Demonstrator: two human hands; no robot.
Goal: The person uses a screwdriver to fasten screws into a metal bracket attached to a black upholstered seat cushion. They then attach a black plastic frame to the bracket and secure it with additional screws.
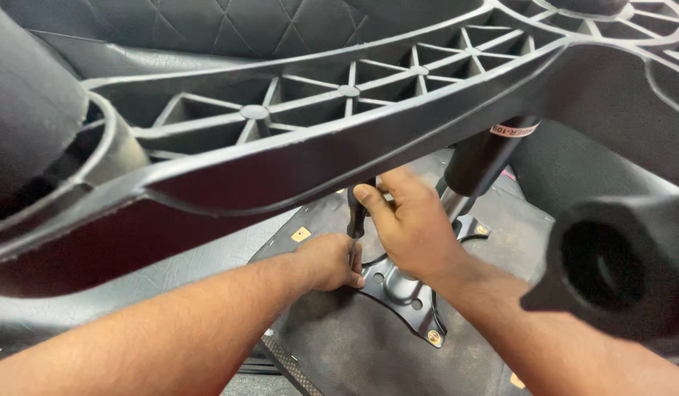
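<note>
While both hands are gripping the screwdriver (356, 213), right hand (409, 224) above left hand (328, 260), they are tightening the metal plate (405, 293) at centre; two gold bolts are already sitting in.

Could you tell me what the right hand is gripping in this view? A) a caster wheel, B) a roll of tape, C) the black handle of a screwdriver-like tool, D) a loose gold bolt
C: the right hand wraps the black tool handle, held upright over the metal mounting plate, while the left hand steadies the shaft lower down.
</note>
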